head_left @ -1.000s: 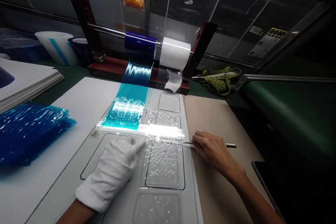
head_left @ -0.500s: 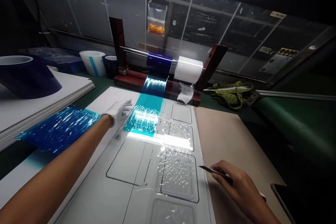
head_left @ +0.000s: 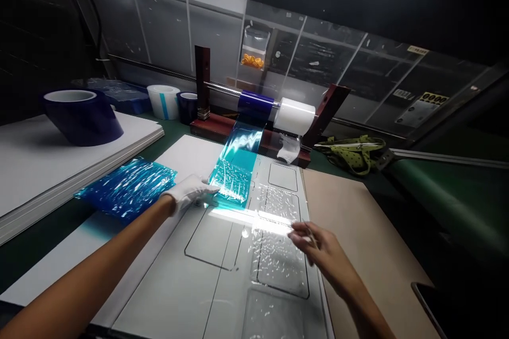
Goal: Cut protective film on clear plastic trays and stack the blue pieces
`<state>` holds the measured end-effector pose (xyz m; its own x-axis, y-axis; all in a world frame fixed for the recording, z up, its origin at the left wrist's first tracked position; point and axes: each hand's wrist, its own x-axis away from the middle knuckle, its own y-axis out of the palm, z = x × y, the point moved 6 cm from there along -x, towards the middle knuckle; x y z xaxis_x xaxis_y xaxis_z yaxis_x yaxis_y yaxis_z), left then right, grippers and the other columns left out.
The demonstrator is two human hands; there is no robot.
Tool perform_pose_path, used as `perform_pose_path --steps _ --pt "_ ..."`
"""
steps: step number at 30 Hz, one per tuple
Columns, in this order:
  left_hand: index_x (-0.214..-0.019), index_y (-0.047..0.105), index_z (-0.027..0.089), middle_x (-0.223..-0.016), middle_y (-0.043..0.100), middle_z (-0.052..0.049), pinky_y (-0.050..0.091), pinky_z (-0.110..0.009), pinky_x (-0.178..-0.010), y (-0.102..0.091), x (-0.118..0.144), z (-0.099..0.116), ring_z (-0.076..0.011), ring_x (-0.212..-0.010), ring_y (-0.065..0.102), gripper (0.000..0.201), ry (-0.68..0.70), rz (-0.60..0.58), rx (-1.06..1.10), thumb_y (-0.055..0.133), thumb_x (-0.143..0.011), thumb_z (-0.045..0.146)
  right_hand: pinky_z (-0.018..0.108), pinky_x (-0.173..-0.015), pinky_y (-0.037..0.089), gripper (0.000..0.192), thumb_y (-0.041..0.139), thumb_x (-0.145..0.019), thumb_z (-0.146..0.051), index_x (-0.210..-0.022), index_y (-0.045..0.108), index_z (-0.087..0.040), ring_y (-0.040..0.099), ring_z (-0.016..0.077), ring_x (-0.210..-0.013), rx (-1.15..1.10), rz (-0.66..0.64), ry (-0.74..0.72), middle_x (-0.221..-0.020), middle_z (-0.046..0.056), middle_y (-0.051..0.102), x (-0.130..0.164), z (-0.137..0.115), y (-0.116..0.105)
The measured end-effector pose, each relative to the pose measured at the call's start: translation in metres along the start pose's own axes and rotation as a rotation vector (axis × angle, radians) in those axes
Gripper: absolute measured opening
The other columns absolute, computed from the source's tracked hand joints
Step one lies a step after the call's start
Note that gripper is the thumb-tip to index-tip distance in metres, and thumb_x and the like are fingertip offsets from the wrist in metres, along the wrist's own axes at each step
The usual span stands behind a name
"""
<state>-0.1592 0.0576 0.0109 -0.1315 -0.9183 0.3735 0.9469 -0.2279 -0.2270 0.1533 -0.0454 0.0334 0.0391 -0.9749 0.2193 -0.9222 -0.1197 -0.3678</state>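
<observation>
A strip of translucent blue protective film (head_left: 233,185) comes down off a dark blue roll (head_left: 256,100) onto the pale, line-marked board (head_left: 170,296). My left hand (head_left: 193,193), in a white glove, is at the film's lower left corner, with its fingers closed on that edge. My bare right hand (head_left: 322,251) is closed around a thin, pointed craft knife (head_left: 312,235), mostly covered by the fingers. It is over the right side of the board, by bubbled clear film pieces (head_left: 278,259).
A white film roll (head_left: 295,115) shares the rod of the dark red stand (head_left: 210,126). To the left are a loose blue film sheet (head_left: 131,185), a paper stack (head_left: 24,169) and a large blue roll (head_left: 85,119). Brown board (head_left: 345,206) borders the right; a green pouch (head_left: 358,151) is behind it.
My left hand has come nearer and right, closing at the blue film's corner. My right hand with the knife has moved forward and left over the board. The view has shifted.
</observation>
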Motion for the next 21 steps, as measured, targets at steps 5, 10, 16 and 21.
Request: perform_pose_path --steps 5,10,16,21 --pt "-0.089 0.064 0.016 -0.09 0.067 -0.007 0.043 -0.028 -0.067 -0.01 0.036 0.002 -0.0201 -0.084 0.059 0.047 0.021 -0.004 0.006 0.076 -0.064 0.054 0.022 -0.041 0.021 0.044 0.063 -0.079 -0.057 -0.081 0.061 -0.013 0.031 0.0027 -0.041 -0.215 -0.174 0.001 -0.091 0.01 0.071 -0.038 -0.04 0.076" --pt "-0.082 0.063 0.018 -0.071 0.058 0.002 0.031 -0.023 -0.057 -0.016 0.082 0.004 -0.0092 -0.058 0.039 0.04 0.038 -0.02 0.022 0.069 -0.07 0.055 0.022 -0.041 0.013 0.042 0.066 -0.076 -0.056 -0.071 0.059 -0.014 0.02 0.0032 -0.04 -0.332 -0.275 -0.05 -0.062 0.002 0.066 -0.02 -0.051 0.116" --pt "-0.074 0.057 0.018 -0.068 0.054 0.001 0.031 -0.024 -0.058 -0.011 0.146 -0.031 -0.0122 -0.064 0.043 0.04 -0.013 -0.076 0.047 0.065 -0.074 0.057 0.02 -0.041 0.017 0.045 0.06 -0.081 -0.058 -0.071 0.06 -0.014 0.028 0.0036 -0.039 -0.373 -0.191 -0.047 -0.054 0.0 0.062 0.061 -0.029 0.14" --pt "-0.074 0.059 0.017 -0.072 0.06 0.0 0.042 -0.026 -0.071 0.002 0.201 -0.088 -0.016 -0.072 0.054 0.041 -0.112 -0.097 0.144 0.066 -0.072 0.057 0.018 -0.039 0.022 0.054 0.059 -0.076 -0.069 -0.067 0.057 -0.016 0.034 0.0038 -0.036 -0.39 -0.157 0.078 -0.05 0.002 0.062 0.127 0.019 0.18"
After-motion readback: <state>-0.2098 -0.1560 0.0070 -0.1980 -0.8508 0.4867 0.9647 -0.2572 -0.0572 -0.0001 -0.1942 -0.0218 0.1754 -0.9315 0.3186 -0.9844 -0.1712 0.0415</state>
